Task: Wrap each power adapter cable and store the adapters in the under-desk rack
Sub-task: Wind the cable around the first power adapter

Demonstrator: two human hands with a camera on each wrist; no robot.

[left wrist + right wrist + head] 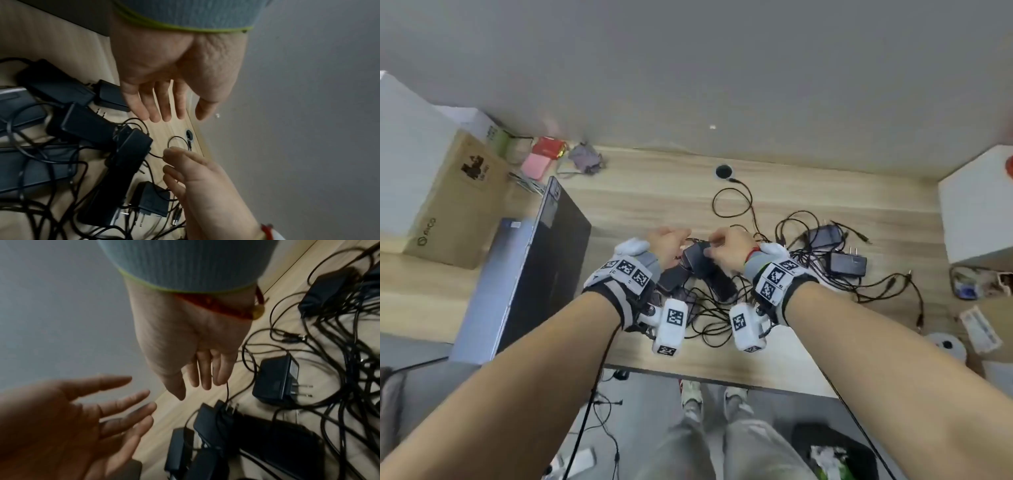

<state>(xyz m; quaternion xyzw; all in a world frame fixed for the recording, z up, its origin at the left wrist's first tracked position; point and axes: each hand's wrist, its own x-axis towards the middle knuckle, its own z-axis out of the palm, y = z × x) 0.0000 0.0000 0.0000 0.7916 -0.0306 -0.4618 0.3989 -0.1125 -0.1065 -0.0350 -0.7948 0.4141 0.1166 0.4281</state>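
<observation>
wooden desk [654, 198] along grey wall | heap of black power adapters [847, 263] with tangled cables at mid-desk | left hand [174, 78] hovering flat, fingers straight, holding nothing | right hand [197, 175] pinching thin black cable [156, 156] of raised adapter [131, 147]

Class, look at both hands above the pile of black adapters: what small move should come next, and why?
Probably the right hand, pinching a thin black cable, draws it free of the tangle while the open left hand steadies the black rectangular adapter it leads to. The cables still lie loose, unwrapped.
</observation>
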